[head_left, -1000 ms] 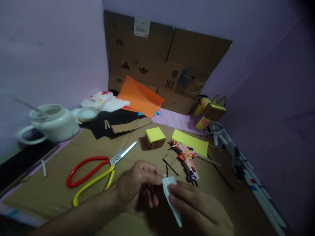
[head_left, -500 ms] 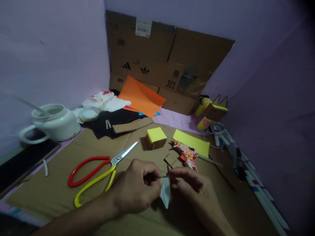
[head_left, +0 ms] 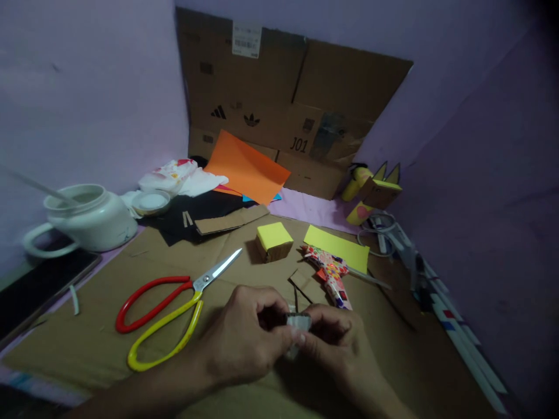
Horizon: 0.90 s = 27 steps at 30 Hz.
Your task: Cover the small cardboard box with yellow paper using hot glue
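Note:
A small pale piece (head_left: 299, 321) with a dark upper edge is pinched between my left hand (head_left: 257, 334) and my right hand (head_left: 338, 343), thumbs close together at its front. Its lower part is blurred. Just beyond my fingers lies a small cardboard square (head_left: 305, 283) with thin dark strips beside it. Scissors (head_left: 203, 283) with one red and one yellow handle lie open to the left. A small box with a yellow top (head_left: 274, 234) sits farther back. The floral glue gun (head_left: 332, 272) rests beyond my right hand, near a yellow paper strip (head_left: 345, 247).
At the left stand a white pot (head_left: 94, 218) and a dark phone (head_left: 48, 285). Orange paper (head_left: 247, 169) leans before an upright cardboard sheet (head_left: 244, 81). A yellow and brown figure (head_left: 379, 191) and coiled cable (head_left: 379, 230) are at the back right.
My right hand has closed in on the pale piece, its thumb now by my left thumb. The piece, which hung down as a point, now looks folded up or turned. The view has shifted slightly.

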{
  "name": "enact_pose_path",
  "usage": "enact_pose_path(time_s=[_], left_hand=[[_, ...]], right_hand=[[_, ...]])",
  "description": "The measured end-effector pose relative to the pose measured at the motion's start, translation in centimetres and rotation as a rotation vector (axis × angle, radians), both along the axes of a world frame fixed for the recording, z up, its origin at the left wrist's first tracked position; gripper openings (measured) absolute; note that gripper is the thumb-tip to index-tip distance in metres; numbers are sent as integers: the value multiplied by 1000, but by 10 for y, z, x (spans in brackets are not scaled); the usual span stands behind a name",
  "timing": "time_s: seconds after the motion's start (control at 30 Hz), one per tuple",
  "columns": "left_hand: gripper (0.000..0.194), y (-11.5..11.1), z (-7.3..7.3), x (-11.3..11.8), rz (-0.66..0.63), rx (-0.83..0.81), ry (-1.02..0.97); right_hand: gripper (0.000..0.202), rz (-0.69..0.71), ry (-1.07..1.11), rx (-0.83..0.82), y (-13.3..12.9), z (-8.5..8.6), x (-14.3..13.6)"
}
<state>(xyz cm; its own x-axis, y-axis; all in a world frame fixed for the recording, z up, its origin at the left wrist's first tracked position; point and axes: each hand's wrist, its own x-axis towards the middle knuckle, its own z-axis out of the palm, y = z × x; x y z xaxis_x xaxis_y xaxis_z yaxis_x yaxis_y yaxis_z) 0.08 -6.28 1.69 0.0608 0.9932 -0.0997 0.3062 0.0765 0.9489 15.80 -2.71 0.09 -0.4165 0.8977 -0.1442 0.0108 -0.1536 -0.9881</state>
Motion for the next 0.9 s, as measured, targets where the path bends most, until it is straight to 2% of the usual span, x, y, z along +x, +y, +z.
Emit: enact_pose_path(time_s=[0.3,0.5,0.6,0.7,0.9], left_hand=[[20,-3,1,3,19,229,-55],[18,-1,3,1,-3,112,-71],[15,2,4,2,23,6,-105],[15,2,3,3,61,-9,-117],[20,-3,-3,4,101,218,-39]], right_hand=[[18,-12,17,53,-7,0,-4],[20,1,32,-34,-4,-6,-2],[21,-15,36,-65,-1,-10,-1],[21,-8,31,-85,0,-13,-1],[18,8,71,-60,-5,-18,-2]])
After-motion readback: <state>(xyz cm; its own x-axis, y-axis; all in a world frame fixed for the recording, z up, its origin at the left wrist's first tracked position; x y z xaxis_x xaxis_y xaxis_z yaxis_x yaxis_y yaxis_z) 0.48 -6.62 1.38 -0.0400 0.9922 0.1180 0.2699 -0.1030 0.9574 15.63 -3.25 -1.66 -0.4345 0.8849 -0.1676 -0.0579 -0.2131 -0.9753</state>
